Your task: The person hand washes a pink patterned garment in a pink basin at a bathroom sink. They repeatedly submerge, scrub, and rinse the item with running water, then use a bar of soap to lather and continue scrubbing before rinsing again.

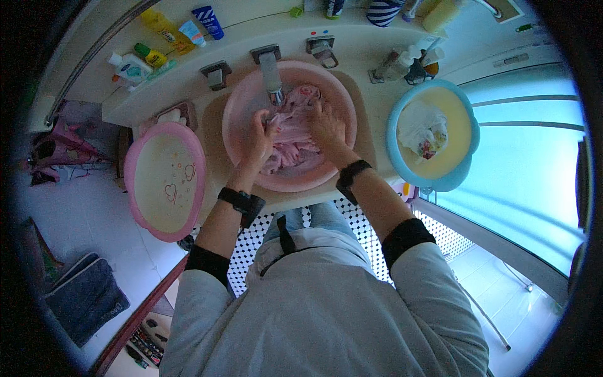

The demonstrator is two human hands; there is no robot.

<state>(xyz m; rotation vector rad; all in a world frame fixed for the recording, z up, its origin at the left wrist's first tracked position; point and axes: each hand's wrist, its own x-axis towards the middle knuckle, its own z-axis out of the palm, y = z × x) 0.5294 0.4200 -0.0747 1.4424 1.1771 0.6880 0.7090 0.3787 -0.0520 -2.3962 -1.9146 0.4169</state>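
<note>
A round pink plastic basin [229,141] stands in the sink under the faucet [271,70]. In it lies a wet, crumpled pink cloth [294,125], perhaps a garment, in water. At the cloth's left side, my left hand [258,141] grips its edge between thumb and fingers. My right hand [326,123] rests on the cloth's right part with its fingers spread a little; whether it pinches any fabric cannot be told. Both wrists wear black straps.
Left of the sink is a pink-rimmed basin [201,181]; at the right, a blue-rimmed basin [473,141] holds white printed cloth [421,125]. Faucet handles [216,75] flank the spout. Bottles and tubes [207,22] line the back ledge, near a soap dish [189,113] and pump bottles [395,63].
</note>
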